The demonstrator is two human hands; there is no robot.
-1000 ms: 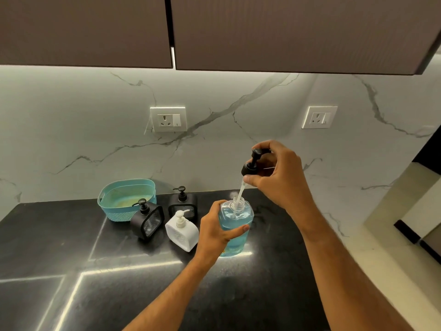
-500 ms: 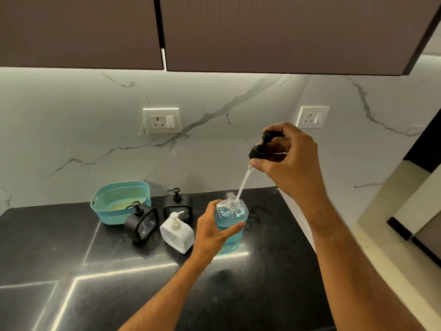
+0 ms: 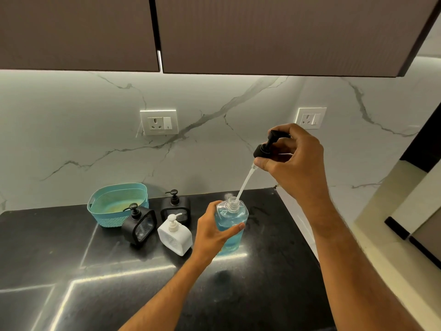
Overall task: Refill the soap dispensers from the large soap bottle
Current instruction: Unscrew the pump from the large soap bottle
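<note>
Now lift pump (image 3: 267,146), pinched in right hand (image 3: 294,163), straight up until tube clears neck, left hand (image 3: 212,231) gripping large soap bottle (image 3: 230,225) near tabletop's (image 3: 119,283) back-right corner.

Bottle (image 3: 230,231): clear, blue liquid. Pump (image 3: 266,145): black, white tube. Near dispenser (image 3: 175,237): white. Left dispenser (image 3: 139,226) and far dispenser (image 3: 175,209): black. Basket (image 3: 114,204): teal, dotted weave. Counter (image 3: 71,295): black, speckled. Wall (image 3: 71,144): white, grey veins. Cabinets (image 3: 262,32): brown.

3 dispensers (image 3: 175,231) between basket (image 3: 114,201) and bottle (image 3: 230,225)
</note>
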